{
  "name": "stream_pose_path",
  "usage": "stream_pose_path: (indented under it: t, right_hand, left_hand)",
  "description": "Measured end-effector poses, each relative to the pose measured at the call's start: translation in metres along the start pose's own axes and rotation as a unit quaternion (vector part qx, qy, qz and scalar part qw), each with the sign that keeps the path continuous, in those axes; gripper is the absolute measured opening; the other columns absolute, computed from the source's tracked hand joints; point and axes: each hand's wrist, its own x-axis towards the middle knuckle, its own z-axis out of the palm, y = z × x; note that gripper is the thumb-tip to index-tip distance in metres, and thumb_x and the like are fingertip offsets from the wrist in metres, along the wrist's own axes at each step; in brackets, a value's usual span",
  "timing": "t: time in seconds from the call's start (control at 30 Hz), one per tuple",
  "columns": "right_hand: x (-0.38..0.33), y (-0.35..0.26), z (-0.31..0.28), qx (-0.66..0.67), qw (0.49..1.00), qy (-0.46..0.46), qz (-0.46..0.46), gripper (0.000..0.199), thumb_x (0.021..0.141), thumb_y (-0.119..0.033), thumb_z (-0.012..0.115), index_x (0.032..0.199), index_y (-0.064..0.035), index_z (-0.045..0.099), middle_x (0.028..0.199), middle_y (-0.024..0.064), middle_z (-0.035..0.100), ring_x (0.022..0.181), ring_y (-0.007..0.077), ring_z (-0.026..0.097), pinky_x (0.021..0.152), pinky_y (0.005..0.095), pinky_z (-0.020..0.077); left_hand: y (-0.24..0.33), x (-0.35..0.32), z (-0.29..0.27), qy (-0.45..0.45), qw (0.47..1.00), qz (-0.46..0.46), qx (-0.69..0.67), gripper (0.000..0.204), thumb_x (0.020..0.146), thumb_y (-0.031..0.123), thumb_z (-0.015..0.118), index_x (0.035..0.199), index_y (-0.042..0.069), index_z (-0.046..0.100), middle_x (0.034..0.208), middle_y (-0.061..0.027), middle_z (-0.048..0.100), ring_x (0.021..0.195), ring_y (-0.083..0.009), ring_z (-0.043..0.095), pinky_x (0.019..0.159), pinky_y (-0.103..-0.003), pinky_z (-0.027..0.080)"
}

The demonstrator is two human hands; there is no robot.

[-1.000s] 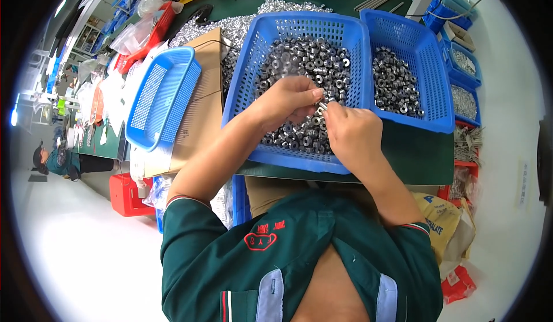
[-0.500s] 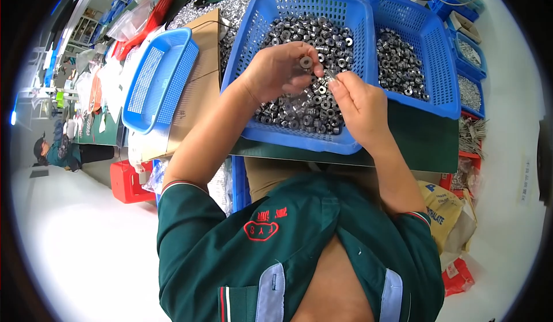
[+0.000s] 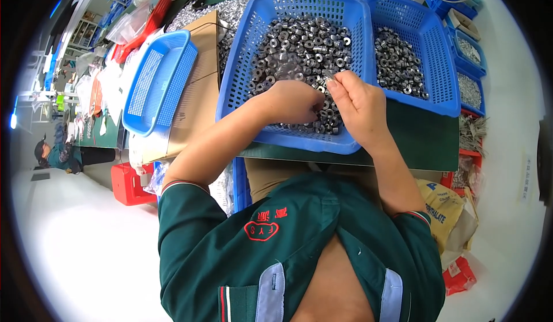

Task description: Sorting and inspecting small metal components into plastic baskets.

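Note:
A large blue basket (image 3: 230, 80) in front of me holds a heap of small metal rings (image 3: 311, 39) with holes through them. My left hand (image 3: 291, 102) is low in this basket, back of the hand up, its fingers curled down against the rings. Its fingertips are mostly hidden, so what they hold does not show. Over the basket's right side, my right hand (image 3: 360, 103) is closed, thumb against forefinger, on a small thin shiny piece (image 3: 329, 75) whose kind I cannot make out.
A second blue basket (image 3: 443, 85) of metal parts stands at right. At left, a smaller blue basket (image 3: 147, 117) rests on cardboard (image 3: 193, 85). Loose silvery parts (image 3: 230, 10) lie behind. Small bins (image 3: 469, 62) line the far right. Another person (image 3: 60, 152) is in the left distance.
My left hand has come down and nearer to me, from above the basket into the rings. The ring that showed at its fingertips is out of sight. My right hand stays nearly still.

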Motion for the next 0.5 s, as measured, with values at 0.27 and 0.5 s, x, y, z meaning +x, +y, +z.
stream_pose_path:
  t: [0.27, 0.5]
  right_hand:
    - [0.001, -0.001, -0.001, -0.003, 1.000, -0.011, 0.001, 0.017, 0.092, -0.020, 0.057, 0.082, -0.0061, 0.058, 0.061, 0.0127, 0.059, 0.053, 0.0318, 0.058, 0.046, 0.0395, 0.0411]
    - [-0.002, -0.004, -0.001, -0.009, 1.000, -0.015, 0.011, 0.018, 0.092, -0.023, 0.058, 0.082, -0.0076, 0.058, 0.059, 0.0121, 0.057, 0.051, 0.0318, 0.058, 0.046, 0.0406, 0.0396]
  left_hand:
    - [-0.017, -0.001, -0.009, 0.021, 0.956, -0.010, -0.292, 0.023, 0.084, 0.026, 0.060, 0.092, 0.005, 0.063, 0.078, -0.0112, 0.064, 0.072, -0.0243, 0.059, 0.064, -0.036, 0.046]
    - [-0.023, -0.013, -0.024, 0.043, 0.670, 0.095, -0.735, 0.033, 0.094, 0.024, 0.051, 0.118, 0.001, 0.054, 0.083, -0.0070, 0.058, 0.061, -0.0107, 0.044, 0.050, -0.023, 0.032]
